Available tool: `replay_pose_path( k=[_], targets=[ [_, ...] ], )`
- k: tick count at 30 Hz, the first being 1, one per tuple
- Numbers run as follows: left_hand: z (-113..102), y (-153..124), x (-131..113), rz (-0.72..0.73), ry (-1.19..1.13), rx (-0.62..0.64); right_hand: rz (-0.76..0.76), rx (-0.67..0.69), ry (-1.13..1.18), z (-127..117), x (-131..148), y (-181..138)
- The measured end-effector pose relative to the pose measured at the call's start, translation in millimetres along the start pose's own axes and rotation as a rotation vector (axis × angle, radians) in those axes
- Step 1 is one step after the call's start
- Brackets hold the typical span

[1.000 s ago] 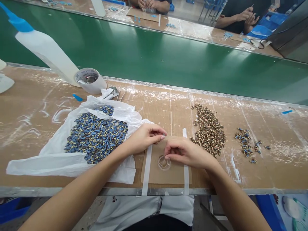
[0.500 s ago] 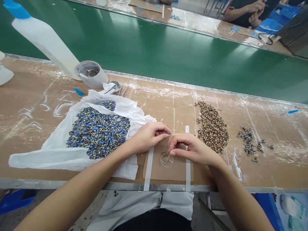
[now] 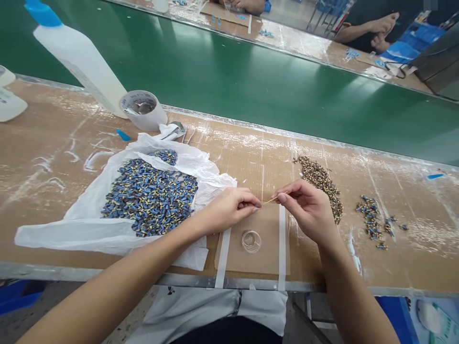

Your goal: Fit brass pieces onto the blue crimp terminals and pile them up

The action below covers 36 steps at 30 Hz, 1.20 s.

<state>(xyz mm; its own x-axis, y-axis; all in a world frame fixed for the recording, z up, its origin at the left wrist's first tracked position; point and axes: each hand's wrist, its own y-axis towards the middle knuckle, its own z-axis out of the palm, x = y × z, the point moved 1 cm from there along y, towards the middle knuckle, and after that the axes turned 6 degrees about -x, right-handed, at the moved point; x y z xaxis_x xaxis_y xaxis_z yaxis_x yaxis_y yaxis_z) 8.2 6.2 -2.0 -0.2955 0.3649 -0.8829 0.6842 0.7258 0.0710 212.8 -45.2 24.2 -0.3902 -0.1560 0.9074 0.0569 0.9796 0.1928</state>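
My right hand [image 3: 308,208] pinches a thin wooden toothpick [image 3: 269,199], its tip pointing left at the fingertips of my left hand [image 3: 233,208]. Those left fingers are closed on a tiny blue piece [image 3: 257,206], mostly hidden by the fingers. Below both hands a small clear round dish [image 3: 251,241] sits on a taped cardboard pad [image 3: 233,260]. Left of my hands, many small blue, yellow and dark pieces [image 3: 147,196] lie on white sheeting [image 3: 86,205]. A heap of small brown and cream pieces [image 3: 321,181] lies partly behind my right hand.
Farther right lies a small group of blue-brown pieces [image 3: 371,217]. At the back left stand a white bottle with a blue cap [image 3: 79,62] and a tape roll [image 3: 143,117], with tweezers [image 3: 188,136] nearby. Beyond the green belt [image 3: 233,76], co-workers' hands [image 3: 383,28] are visible.
My right hand has lifted the toothpick out of the clear dish and brought it up to the left fingertips. The left hand stays nearly in place; the view has shifted slightly.
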Motion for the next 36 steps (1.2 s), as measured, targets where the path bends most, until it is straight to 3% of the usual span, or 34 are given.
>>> replay_pose_path(
  k=[10, 36],
  targets=[
    [-1.8, -0.1, -2.9, 0.008, 0.039, 0.032, -0.185, 0.032, -0.219, 6.2, 3.2, 0.9],
    [-1.0, 0.1, -2.8, 0.038, 0.042, 0.031, -0.27, 0.076, -0.246, 11.7, 4.5, 0.8]
  ],
)
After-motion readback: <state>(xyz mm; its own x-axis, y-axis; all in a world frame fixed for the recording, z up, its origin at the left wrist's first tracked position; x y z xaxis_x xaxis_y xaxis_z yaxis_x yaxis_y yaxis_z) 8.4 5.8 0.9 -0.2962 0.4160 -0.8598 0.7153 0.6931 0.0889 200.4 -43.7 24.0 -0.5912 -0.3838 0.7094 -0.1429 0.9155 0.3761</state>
